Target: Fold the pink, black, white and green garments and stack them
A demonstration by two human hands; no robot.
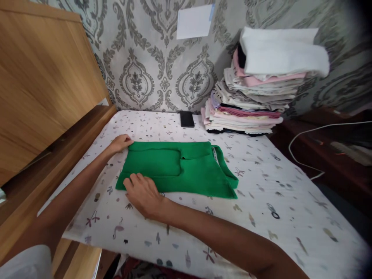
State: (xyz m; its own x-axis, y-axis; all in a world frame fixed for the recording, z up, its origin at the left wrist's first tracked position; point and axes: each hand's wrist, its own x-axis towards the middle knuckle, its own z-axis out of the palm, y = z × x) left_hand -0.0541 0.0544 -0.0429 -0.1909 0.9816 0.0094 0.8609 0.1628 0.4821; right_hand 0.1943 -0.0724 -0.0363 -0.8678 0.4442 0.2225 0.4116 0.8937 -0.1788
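Note:
A green garment (200, 170) lies folded into a long strip on the patterned cloth, its ribbed neckline (225, 166) toward the right. At its far left corner, my left hand (120, 142) pinches the fabric between thumb and fingers. My right hand (143, 193) is at the near left end, its bent fingers gripping the garment's edge from above. The thumb of the right hand is hidden. A folded sleeve or panel lies flat on top of the left half of the garment.
A tall stack of folded clothes (247, 104) stands at the back right, with a white folded cloth (285, 52) on top. Near the wall lies a black flat object (186, 119). A wooden panel (49, 77) rises at the left. A white cable (299, 133) hangs at the right.

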